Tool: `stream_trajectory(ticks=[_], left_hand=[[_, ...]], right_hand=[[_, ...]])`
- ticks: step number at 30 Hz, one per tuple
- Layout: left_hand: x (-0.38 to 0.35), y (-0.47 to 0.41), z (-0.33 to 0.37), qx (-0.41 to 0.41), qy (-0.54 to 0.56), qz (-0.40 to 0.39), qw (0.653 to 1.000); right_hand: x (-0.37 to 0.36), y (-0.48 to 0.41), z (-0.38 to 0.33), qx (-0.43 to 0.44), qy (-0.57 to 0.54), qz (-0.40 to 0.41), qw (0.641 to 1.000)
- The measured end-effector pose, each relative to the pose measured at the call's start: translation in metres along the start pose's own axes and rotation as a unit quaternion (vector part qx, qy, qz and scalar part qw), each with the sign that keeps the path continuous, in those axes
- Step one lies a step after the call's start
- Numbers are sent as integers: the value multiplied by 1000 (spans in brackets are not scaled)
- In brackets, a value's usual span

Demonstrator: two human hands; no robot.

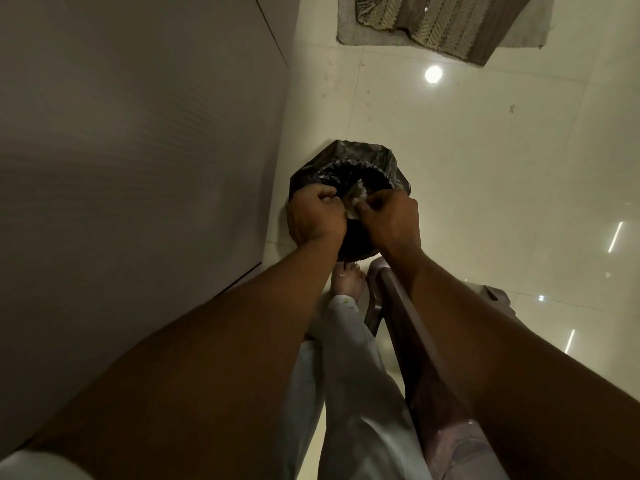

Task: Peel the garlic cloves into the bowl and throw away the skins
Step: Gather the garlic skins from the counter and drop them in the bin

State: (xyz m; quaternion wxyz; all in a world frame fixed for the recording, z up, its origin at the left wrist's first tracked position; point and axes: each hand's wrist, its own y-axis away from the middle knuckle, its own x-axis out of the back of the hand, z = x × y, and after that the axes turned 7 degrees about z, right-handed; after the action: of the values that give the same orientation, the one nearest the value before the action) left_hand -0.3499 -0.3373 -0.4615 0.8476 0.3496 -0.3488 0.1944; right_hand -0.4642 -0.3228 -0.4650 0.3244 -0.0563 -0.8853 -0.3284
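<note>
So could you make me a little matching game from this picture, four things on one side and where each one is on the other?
Things:
1 garlic skins
2 black bin bag
3 mat
4 bare foot

Places:
A on the floor at the top of the picture
B on the floor beside the chair
C between the left hand and right hand
D open beneath both hands

Pairs: 1-C, 2-D, 3-A, 4-B
</note>
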Motion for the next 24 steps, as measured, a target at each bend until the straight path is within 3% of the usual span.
stream_trajectory(ticks=[4, 8, 14, 16, 19, 21, 24], left_hand=[[12, 16, 2, 66, 71, -23, 995], [44, 40, 16, 87, 60, -20, 994], [117, 87, 62, 109, 198, 12, 974], [149, 108, 78, 142, 259, 13, 955], [207, 142, 97, 208, 389, -7, 898], [250, 164, 102, 211, 446, -16, 869], [319, 194, 97, 179, 483, -40, 856]], right_hand=[[16, 18, -13, 16, 16, -37, 999], [39, 45, -39, 7, -6, -81, 997], [89, 100, -80, 31, -43, -36, 998], [109, 125, -100, 54, -71, -12, 996], [136, 169, -133, 89, -134, 5, 987], [150, 201, -159, 125, -156, -3, 980], [167, 253, -197, 172, -184, -24, 968]])
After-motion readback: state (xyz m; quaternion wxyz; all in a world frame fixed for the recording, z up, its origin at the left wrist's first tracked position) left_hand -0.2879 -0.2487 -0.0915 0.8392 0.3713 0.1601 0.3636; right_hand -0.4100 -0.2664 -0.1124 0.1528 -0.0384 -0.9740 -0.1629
